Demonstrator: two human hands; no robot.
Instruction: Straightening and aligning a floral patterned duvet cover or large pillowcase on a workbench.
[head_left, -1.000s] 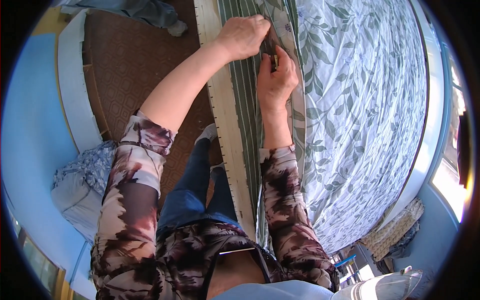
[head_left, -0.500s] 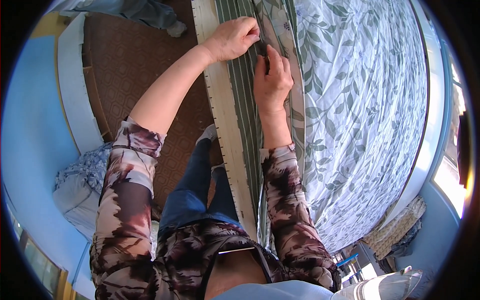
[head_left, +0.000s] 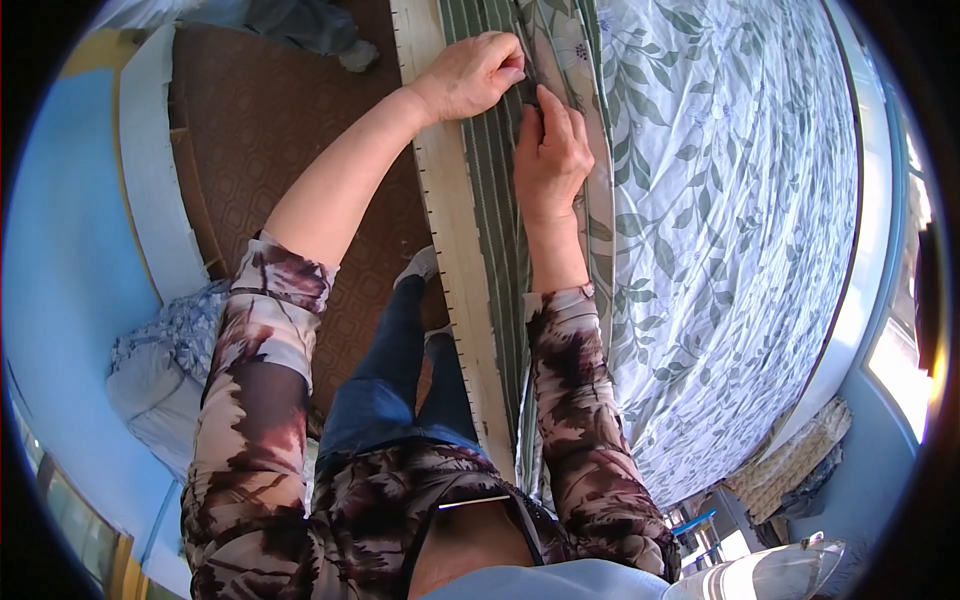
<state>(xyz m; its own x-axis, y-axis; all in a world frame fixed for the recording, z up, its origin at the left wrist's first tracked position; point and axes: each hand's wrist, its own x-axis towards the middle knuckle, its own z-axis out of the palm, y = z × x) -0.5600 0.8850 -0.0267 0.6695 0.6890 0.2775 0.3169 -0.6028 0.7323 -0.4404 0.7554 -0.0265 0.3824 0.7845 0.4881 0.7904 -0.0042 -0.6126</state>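
Observation:
Layered cloth lies along a long stretched frame. A green striped cloth (head_left: pixel 490 200) runs beside a pale wooden bar (head_left: pixel 445 210), and a white cloth with grey-green leaves (head_left: pixel 700 250) spreads to the right. Over the striped cloth, my left hand (head_left: pixel 475 75) is closed in a pinch; whatever sits between its fingertips is too small to make out. Close by on the right, my right hand (head_left: pixel 555 155) has curled fingers and a bent thumb at the dark folded edge of the cloth. The two hands' fingertips nearly meet there.
Small dark tacks or notches line the wooden bar's left edge. Brown patterned floor (head_left: pixel 290 130) lies to the left, with another person's trouser leg and foot (head_left: pixel 355 55) at the top. Bundled bedding (head_left: pixel 165 370) sits at lower left, and folded textiles (head_left: pixel 800 460) at lower right.
The whole view has shifted slightly, the cloth and bar moving a little right. My right hand sits slightly lower, its fingertips still close to the left hand's pinch.

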